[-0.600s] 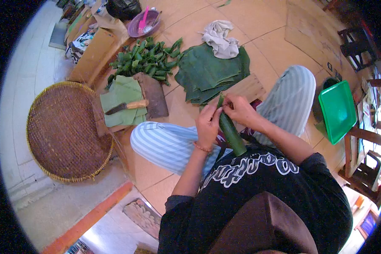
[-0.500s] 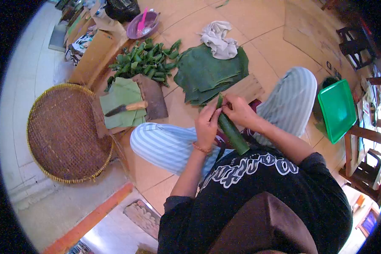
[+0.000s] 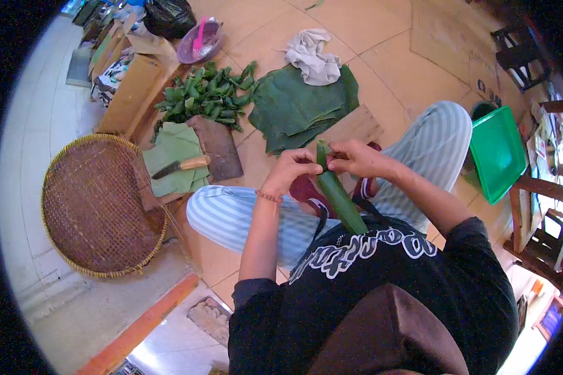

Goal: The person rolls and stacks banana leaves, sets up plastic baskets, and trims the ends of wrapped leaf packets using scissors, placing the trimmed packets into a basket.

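A long green banana-leaf roll lies tilted over my lap, its narrow end pointing away from me. My left hand pinches at the left side of that narrow end, thumb and fingertips pressed together. From the other side, my right hand pinches at almost the same spot. Any small tie between the fingertips is too small to make out. Beyond my hands lies a stack of flat dark green leaves, with a crumpled pale cloth on top.
Left of my knee, a wooden-handled knife rests on lighter leaf pieces. Behind them is a heap of small green leaf bundles. A round woven tray is at left, a green plastic tray at right, a purple bowl at back.
My left hand has shifted left and its wrist has swung outward. Both hands have spread slightly apart at the roll's narrow end. The camera view has shifted a little.
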Demonstrator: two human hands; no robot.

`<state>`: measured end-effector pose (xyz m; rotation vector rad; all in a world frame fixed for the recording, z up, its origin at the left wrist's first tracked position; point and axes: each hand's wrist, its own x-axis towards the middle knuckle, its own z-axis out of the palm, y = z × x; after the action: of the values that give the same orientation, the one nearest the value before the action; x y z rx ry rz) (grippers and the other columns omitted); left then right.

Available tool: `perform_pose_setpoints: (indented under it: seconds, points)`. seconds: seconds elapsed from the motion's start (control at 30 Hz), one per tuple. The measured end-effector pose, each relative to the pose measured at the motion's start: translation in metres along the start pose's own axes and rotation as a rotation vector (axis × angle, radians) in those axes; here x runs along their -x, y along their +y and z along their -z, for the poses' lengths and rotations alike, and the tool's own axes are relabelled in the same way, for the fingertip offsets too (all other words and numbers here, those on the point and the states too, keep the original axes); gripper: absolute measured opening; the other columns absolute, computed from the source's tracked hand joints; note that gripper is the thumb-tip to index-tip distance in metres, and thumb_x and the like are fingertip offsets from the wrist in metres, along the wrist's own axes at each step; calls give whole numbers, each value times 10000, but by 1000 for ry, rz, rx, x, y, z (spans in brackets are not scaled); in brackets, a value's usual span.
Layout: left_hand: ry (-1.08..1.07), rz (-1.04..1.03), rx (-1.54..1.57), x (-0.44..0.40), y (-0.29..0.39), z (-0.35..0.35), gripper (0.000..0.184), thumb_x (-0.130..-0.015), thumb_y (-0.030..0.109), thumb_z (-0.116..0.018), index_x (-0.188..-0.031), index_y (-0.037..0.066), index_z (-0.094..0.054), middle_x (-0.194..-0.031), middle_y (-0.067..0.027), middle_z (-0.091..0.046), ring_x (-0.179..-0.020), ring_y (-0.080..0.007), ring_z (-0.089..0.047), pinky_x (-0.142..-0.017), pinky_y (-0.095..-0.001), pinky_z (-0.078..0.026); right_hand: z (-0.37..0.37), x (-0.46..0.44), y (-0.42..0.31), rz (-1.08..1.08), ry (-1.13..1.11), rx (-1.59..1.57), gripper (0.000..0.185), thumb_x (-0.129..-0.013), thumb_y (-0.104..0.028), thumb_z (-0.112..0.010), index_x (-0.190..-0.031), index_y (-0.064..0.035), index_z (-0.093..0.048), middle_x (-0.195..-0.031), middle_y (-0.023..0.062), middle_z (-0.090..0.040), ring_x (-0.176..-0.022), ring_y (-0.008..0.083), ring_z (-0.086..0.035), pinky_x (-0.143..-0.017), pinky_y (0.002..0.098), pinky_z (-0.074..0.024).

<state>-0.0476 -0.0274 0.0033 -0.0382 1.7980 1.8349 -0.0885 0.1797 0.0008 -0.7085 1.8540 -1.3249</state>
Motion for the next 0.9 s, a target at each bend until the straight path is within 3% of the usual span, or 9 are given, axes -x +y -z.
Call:
perform_pose_setpoints:
  seconds: [0.27, 0.4, 0.7, 0.9]
  points:
    - [-26, 74, 192, -3, -14, -5, 76, -691, 43, -673, -737, 36, -614, -618, -3, -557, -516, -69, -503, -478, -193, -397, -14, 1, 16, 155, 87, -40, 146, -799, -58, -567, -921, 13, -528, -794, 42, -567, -752, 111, -529, -668, 267, -441]
    - [-46, 101, 290, -11, -26, 5, 70, -717, 59, -659, -756, 31, -608, -605, -12, -552, -453, -67, -480, -399, -179, -376, -2, 3, 10, -4, -9, -200, 150, -807, -91, -574, -918, 2, -532, -787, 25, -558, -731, 87, -516, -646, 232, -425]
    - [-88, 194, 408, -6, -29, 2, 124, -816, 127, -578, -790, 6, -593, -637, -39, -572, -479, -108, -544, -436, -237, -483, -11, 11, 10, -13, 40, -333, 166, -792, -119, -592, -895, 5, -553, -806, 24, -569, -761, 83, -513, -684, 232, -414]
    - [-118, 202, 445, -3, -24, 1, 122, -811, 135, -587, -783, 16, -593, -624, -30, -568, -481, -97, -540, -434, -224, -471, -18, 7, 16, -53, 42, -316, 179, -784, -106, -594, -917, 10, -564, -830, 29, -579, -778, 92, -515, -703, 238, -414]
